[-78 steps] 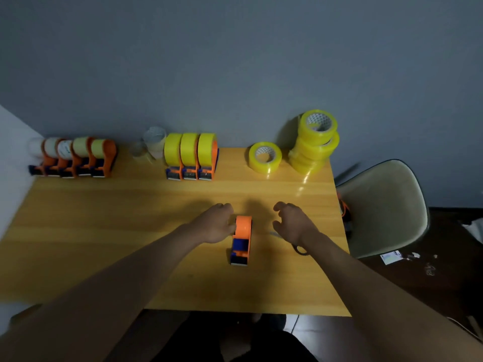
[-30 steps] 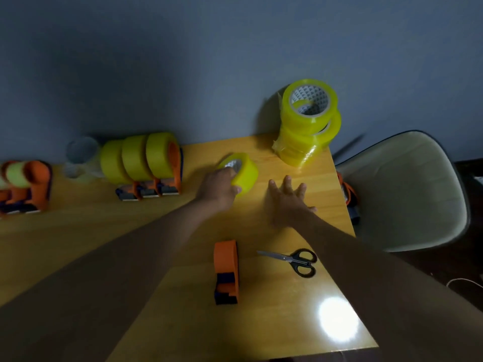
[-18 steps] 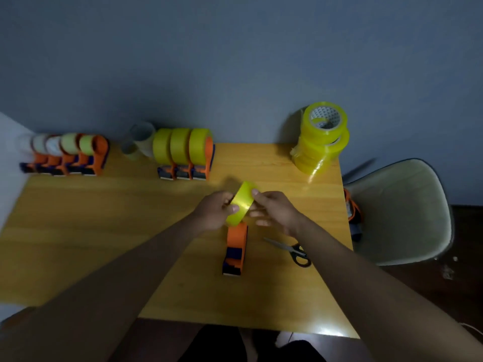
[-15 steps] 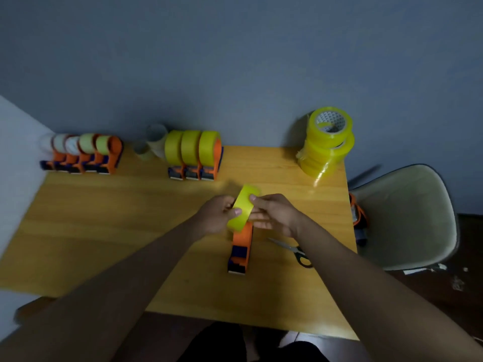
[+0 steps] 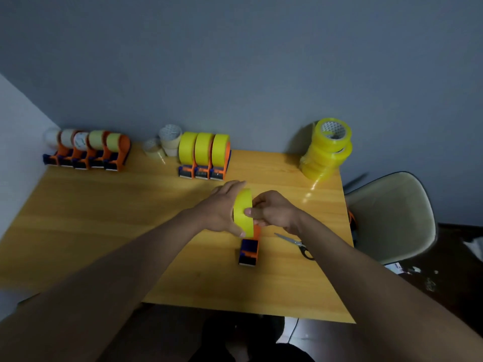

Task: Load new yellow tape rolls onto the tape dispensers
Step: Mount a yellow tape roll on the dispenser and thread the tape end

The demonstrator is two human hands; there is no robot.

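Yellow tape roll (image 5: 243,212) held edge-on between both hands, directly over an orange dispenser (image 5: 249,248) standing on the wooden desk (image 5: 104,218). Left hand (image 5: 222,207) cupping one flat side, fingers nearly straight, thumb on the rim; right hand (image 5: 271,211) curled against the other side, thumb on the band. Seating step apparently under way; next, pressing the core squarely onto the hub. Glossy, full, unbroken band. Three loaded dispensers (image 5: 203,155) and spare rolls (image 5: 326,150) waiting behind.
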